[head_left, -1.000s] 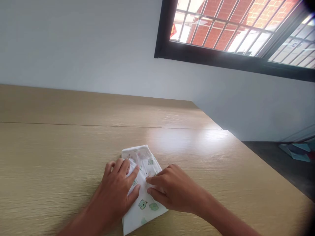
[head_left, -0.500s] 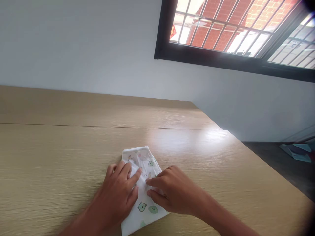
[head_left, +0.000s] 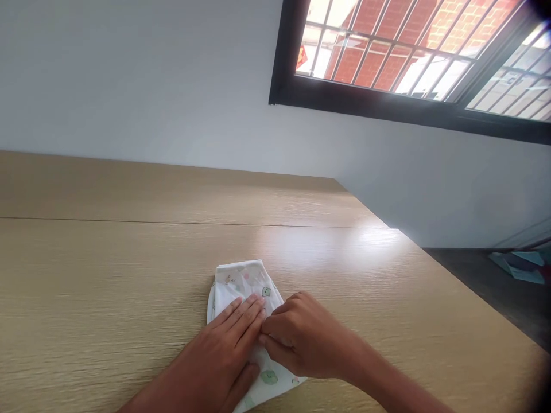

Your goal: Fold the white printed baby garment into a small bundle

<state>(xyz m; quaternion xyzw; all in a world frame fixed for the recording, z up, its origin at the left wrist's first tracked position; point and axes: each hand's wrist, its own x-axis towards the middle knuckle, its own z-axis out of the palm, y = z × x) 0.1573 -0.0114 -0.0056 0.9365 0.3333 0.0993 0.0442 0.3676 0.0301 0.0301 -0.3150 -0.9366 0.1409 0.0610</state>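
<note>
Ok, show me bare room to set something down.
Bare tabletop lies left of the left hand, between the printed cloth and the wall, and from the right hand across to the slanted right edge. It is crowded at the cloth, where both hands lie close together.

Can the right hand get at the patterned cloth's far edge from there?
Probably yes: the right hand is over the right side of the patterned cloth, the left hand stops short of the far edge, and nothing visible blocks the way.
</note>
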